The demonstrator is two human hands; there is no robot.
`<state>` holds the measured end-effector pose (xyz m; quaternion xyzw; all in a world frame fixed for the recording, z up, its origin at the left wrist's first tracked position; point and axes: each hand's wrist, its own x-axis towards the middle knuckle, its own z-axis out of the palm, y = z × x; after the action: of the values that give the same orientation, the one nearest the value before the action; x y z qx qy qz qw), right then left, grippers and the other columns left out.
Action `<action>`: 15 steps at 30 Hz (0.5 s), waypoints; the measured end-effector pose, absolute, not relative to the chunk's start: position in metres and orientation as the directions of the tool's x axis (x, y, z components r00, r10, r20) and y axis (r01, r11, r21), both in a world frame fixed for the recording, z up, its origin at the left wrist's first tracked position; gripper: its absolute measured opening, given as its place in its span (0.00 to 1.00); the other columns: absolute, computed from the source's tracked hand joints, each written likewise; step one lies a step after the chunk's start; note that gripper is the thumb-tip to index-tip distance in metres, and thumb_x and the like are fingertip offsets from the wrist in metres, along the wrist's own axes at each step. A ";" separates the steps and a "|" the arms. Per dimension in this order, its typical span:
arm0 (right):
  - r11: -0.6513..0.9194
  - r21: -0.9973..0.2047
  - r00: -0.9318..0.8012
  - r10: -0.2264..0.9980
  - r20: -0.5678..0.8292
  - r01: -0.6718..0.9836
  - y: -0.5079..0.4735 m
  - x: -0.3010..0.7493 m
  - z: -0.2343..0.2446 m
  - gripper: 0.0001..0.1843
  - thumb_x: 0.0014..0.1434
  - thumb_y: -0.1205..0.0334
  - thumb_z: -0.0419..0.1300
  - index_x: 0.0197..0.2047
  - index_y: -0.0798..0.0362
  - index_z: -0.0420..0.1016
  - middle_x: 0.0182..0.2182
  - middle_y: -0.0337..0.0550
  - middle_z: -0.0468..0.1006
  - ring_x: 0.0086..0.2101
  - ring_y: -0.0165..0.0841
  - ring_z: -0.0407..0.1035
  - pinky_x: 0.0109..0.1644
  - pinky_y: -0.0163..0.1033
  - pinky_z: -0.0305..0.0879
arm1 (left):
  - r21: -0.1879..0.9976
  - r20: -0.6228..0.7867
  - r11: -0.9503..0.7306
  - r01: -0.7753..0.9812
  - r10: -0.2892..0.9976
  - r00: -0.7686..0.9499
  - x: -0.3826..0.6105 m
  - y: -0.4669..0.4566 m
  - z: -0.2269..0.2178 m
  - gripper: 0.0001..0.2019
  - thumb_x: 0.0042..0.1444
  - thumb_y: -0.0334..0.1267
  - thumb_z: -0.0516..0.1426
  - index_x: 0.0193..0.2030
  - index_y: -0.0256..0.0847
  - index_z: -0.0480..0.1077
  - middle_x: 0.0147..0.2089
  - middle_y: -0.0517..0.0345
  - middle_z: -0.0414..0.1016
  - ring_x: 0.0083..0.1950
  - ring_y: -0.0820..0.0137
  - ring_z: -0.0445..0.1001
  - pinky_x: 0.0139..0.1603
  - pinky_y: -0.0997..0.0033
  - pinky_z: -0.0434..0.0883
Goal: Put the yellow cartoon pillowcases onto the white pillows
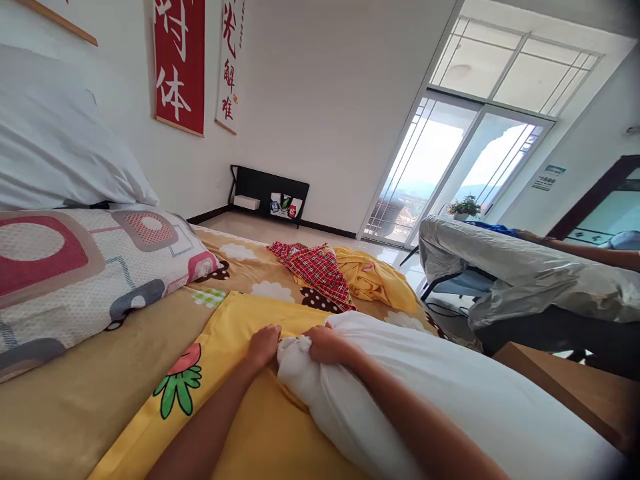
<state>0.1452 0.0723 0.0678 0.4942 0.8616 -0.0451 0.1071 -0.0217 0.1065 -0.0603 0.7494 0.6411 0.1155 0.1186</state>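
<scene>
A yellow pillowcase (235, 413) with a pink and green print lies flat on the bed in front of me. My left hand (265, 347) is closed on the edge of its opening. Beside it, my right hand (330, 343) grips the bunched corner of a white pillow (430, 373). That corner rests at the mouth of the pillowcase, and the pillow's body stretches away to the lower right. My fingertips are partly hidden by the folds of cloth.
A patterned pillow (90, 273) lies on the left under a white one (60, 133). Ahead on the bed are a red checked cloth (320, 267) and crumpled yellow cloth (375, 277). To the right stand a plastic-covered table (525, 260), with a person's arm (590, 252) over it, and a cardboard box (570, 387).
</scene>
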 end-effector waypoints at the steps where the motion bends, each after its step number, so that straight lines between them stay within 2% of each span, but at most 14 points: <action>1: 0.522 0.044 -0.498 0.833 -0.240 0.852 0.071 0.137 0.059 0.14 0.49 0.73 0.53 0.34 0.52 0.77 0.38 0.48 0.81 0.42 0.42 0.73 0.49 0.45 0.61 | 0.339 0.020 -0.128 0.932 0.991 0.129 -0.024 0.108 -0.060 0.10 0.59 0.38 0.51 0.39 0.38 0.72 0.43 0.48 0.77 0.45 0.60 0.76 0.40 0.67 0.68; 3: 0.545 0.074 -0.508 0.816 -0.276 0.835 0.073 0.126 0.048 0.13 0.50 0.71 0.53 0.34 0.53 0.77 0.38 0.51 0.81 0.42 0.44 0.74 0.52 0.49 0.59 | 0.361 0.031 -0.099 0.927 0.995 0.094 -0.026 0.110 -0.058 0.09 0.59 0.39 0.52 0.37 0.39 0.72 0.41 0.48 0.77 0.45 0.60 0.76 0.39 0.67 0.67; 8: 0.578 0.115 -0.500 0.775 -0.387 0.808 0.089 0.115 0.042 0.12 0.50 0.69 0.54 0.37 0.55 0.77 0.36 0.52 0.81 0.41 0.44 0.74 0.53 0.52 0.59 | 0.390 0.125 -0.127 0.912 0.989 0.084 -0.014 0.106 -0.047 0.10 0.61 0.37 0.50 0.39 0.41 0.71 0.43 0.51 0.76 0.45 0.63 0.75 0.39 0.69 0.65; 12: 0.604 0.135 -0.520 0.762 -0.387 0.786 0.083 0.107 0.032 0.13 0.51 0.67 0.54 0.38 0.57 0.77 0.37 0.55 0.80 0.40 0.43 0.74 0.52 0.49 0.59 | 0.404 0.161 -0.134 0.905 0.984 0.074 -0.009 0.102 -0.040 0.10 0.61 0.37 0.49 0.38 0.40 0.71 0.41 0.52 0.76 0.44 0.63 0.74 0.39 0.68 0.63; 15: 0.621 0.156 -0.541 0.760 -0.360 0.768 0.060 0.103 0.024 0.13 0.53 0.66 0.53 0.37 0.58 0.77 0.37 0.57 0.80 0.40 0.44 0.74 0.50 0.47 0.58 | 0.417 0.183 -0.123 0.901 0.982 0.049 -0.012 0.102 -0.039 0.12 0.63 0.37 0.48 0.41 0.39 0.71 0.43 0.49 0.76 0.46 0.61 0.73 0.44 0.64 0.63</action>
<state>0.1027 0.0596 0.0242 0.4353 0.8777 -0.0101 0.2000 -0.0116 0.1023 -0.0390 0.7181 0.6553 0.2141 0.0948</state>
